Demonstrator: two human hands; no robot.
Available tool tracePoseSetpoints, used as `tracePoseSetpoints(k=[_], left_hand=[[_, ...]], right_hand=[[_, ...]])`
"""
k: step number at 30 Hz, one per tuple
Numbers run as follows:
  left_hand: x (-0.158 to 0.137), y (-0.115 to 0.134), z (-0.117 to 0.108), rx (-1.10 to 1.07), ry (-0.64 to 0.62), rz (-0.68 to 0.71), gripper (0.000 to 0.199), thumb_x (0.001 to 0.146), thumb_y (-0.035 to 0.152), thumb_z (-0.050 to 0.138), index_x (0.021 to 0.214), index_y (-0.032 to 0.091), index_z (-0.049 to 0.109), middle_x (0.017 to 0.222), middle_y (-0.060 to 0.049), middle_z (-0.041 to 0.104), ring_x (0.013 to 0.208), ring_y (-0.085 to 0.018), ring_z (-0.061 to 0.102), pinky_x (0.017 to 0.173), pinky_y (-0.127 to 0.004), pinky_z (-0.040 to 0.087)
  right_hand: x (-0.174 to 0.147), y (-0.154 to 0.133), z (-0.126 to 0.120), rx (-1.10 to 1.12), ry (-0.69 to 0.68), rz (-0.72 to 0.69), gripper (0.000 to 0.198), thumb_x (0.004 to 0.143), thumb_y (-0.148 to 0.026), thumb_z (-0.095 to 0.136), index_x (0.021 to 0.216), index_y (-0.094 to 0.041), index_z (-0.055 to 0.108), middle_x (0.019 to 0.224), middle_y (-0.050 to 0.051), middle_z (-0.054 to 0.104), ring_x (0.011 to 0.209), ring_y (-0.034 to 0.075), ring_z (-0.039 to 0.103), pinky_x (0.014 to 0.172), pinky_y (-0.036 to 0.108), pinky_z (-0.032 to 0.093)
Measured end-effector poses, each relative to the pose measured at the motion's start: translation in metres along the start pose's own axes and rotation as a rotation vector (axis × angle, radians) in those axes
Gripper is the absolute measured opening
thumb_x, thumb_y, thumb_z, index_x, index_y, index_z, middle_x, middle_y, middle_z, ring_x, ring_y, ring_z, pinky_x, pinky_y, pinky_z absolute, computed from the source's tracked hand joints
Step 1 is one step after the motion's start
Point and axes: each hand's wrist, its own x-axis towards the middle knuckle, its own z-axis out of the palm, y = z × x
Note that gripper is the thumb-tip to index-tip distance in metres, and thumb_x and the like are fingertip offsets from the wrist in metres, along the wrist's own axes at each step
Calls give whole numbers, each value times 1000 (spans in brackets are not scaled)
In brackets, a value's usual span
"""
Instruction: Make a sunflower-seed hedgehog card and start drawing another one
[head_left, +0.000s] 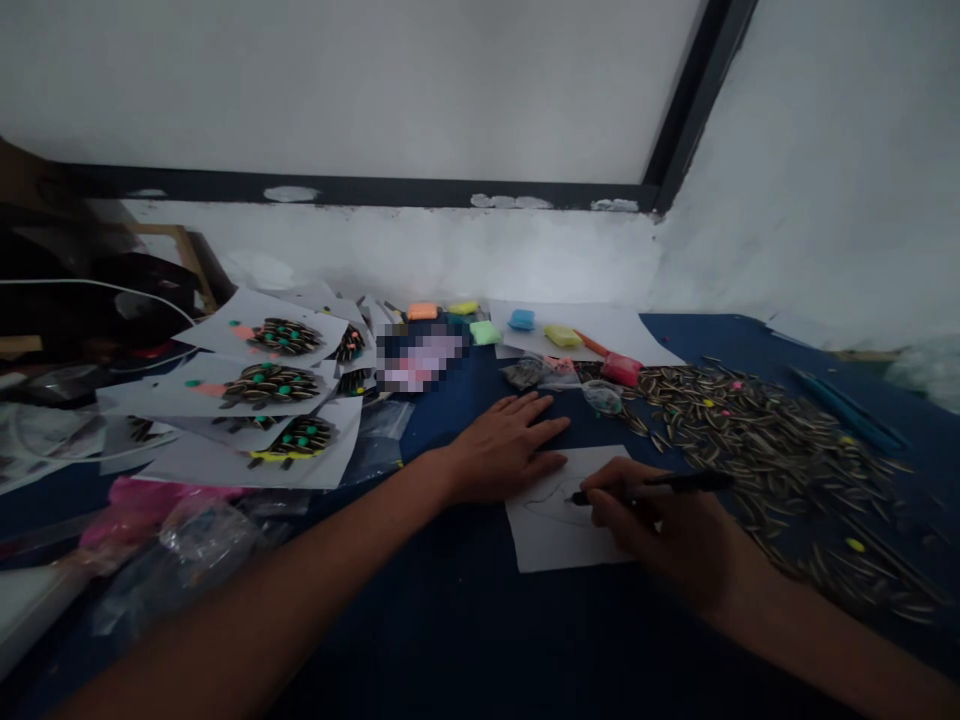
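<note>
A small sheet of white paper (551,545) lies on the dark blue table in front of me, with thin curved pen lines on it. My right hand (660,525) is closed around a black pen (675,483), its tip touching the drawing. Flat beside the sheet's upper left edge rests my left hand (514,445), fingers stretched out and holding nothing. Its thumb and the heel of the palm lie at the paper's margin. Just right of my right hand spreads a large heap of striped sunflower seeds (772,430).
Sheets with seed-and-clay figures (281,385) are stacked at the left. Below them lie a pink bag (150,510) and clear plastic wrapping (214,530). Coloured clay packets (562,335) sit along the back near the wall. A blue cutter-like tool (851,410) lies far right.
</note>
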Motion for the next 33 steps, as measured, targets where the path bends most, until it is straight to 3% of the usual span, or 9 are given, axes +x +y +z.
tracePoseSetpoints(k=[15,24,29,33], left_hand=[[0,1,0,12,-1,-5,53,96,49,33,142,23,36,153,-11,23,142,-27,19,113,-46,20],[0,-2,0,-5,-11,-6,56,96,51,32,144,23,33,154,-12,22,142,-26,17,114,-44,18],[0,0,-2,-1,-8,7,52,96,50,32,142,26,36,154,-9,23,142,-26,18,113,-46,20],[1,0,-2,-9,-19,-4,52,96,50,32,142,27,36,154,-9,23,142,-27,17,113,-46,19]], right_hand=[[-7,-8,2,2,16,-32,19,84,-25,46,72,-21,60,58,-2,58,44,10,48,42,21,37],[-11,-9,-7,-6,114,10,18,81,-26,45,71,-22,59,51,-3,54,40,11,46,38,22,34],[-13,-5,-4,-18,119,1,24,83,-28,43,63,-23,55,52,-2,55,42,11,50,39,23,37],[-20,4,3,-38,95,10,22,86,-30,45,67,-23,56,53,-3,54,43,12,51,39,22,37]])
